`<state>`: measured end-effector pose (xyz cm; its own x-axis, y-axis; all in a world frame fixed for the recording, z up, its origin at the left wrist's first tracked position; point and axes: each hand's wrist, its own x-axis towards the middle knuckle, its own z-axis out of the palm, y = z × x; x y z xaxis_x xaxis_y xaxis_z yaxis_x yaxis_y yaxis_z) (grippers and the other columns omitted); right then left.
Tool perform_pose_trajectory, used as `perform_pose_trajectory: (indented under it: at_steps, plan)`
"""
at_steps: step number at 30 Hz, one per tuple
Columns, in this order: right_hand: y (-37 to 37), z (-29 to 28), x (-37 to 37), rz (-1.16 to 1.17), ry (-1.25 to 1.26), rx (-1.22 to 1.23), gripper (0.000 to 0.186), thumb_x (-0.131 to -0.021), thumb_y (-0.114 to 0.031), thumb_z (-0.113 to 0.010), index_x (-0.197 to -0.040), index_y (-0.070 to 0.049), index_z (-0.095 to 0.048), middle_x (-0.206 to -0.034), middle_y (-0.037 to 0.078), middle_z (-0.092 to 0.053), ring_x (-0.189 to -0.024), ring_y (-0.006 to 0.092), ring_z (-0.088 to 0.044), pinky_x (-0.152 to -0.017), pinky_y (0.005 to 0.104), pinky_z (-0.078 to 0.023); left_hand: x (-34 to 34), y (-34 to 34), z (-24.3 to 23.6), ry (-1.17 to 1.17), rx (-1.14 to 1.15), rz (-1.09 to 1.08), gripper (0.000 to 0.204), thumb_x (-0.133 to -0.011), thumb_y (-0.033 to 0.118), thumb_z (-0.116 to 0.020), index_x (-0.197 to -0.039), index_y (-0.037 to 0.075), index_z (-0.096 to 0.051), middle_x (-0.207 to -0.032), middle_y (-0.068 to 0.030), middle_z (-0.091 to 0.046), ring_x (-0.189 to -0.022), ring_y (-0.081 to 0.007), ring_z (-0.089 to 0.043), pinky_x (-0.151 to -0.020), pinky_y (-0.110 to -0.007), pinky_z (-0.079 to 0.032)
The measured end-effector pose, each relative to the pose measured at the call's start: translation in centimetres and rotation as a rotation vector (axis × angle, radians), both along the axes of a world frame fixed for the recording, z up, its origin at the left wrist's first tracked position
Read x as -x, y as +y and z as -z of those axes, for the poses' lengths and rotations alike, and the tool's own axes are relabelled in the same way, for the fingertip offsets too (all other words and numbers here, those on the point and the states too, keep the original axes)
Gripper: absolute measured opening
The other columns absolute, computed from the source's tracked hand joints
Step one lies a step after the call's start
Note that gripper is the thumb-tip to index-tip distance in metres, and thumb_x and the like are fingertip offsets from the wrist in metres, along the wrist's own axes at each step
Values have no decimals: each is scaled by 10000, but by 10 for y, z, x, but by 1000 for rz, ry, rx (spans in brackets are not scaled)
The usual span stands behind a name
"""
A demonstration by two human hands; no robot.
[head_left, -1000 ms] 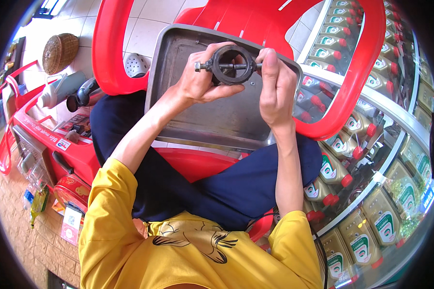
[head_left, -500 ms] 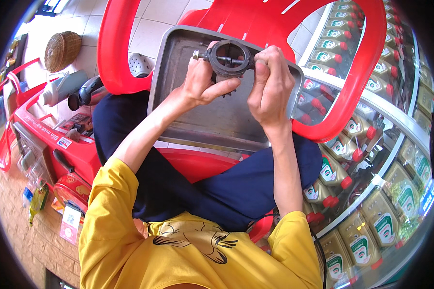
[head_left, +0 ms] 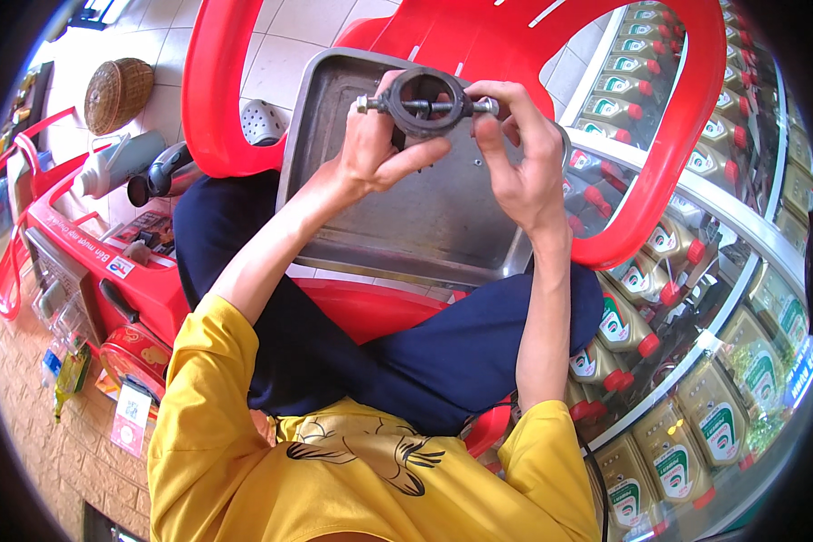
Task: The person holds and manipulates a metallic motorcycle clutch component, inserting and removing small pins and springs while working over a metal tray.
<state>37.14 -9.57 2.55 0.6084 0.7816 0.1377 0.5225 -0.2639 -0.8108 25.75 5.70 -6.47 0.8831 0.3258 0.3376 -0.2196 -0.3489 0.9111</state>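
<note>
Over a grey metal tray point(head_left: 406, 226), my left hand point(head_left: 368, 149) grips a dark, round metal ring-shaped part point(head_left: 406, 126), its thumb along the lower side. A threaded bolt point(head_left: 430, 107) crosses the ring's opening, and a shiny hex end point(head_left: 363, 105) sticks out on the left. At the right side my right hand point(head_left: 526, 158) is closed, thumb below and forefinger above the bolt's shiny outer end. The other right fingers curl behind. A tiny metal bit point(head_left: 478, 163) shows on the tray. My left fingers are partly hidden behind the ring.
The tray rests on a red plastic chair point(head_left: 217, 108) in front of my crossed legs. Rows of oil bottles point(head_left: 673, 461) stand in a glass display case at the right. On the left are a red table point(head_left: 135, 289), a wicker basket point(head_left: 117, 95) and a grey clog point(head_left: 260, 122).
My right hand has shifted right and its fingers have loosened from a tight fist, so the bolt's right end now shows. The ring has turned slightly; my left hand keeps its grip.
</note>
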Motion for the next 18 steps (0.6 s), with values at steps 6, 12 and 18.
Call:
perform_pose_trajectory:
  at_steps: [6,12,18]
  plan:
    - [-8,5,-5,-23,122,-36,312,-1023,-322,-588,-965,-17,-616,-789,98,-621,-685,185,-606,-619,299,-440,-3,-6,0,-164,-143,-10,730,-746,371,-859,-1259,-17,-515,-953,-131,-723,-829,-268,-737,-746,-357,-584]
    - [-9,10,-17,-99,283,-127,289,-1026,-273,-593,-929,-2,-613,-814,78,-632,-670,155,-601,-613,276,-433,-5,-3,1,-198,-151,-37,749,-731,366,-877,-1268,-11,-516,-942,-124,-727,-822,-276,-740,-761,-370,-592]
    - [-4,2,-12,-35,171,-166,166,-965,-164,-661,-997,-5,-624,-1104,76,-629,-859,146,-648,-675,281,-480,-4,-6,1,-169,-164,-46,733,-719,340,-886,-1256,-9,-529,-940,-124,-723,-823,-258,-738,-752,-358,-591]
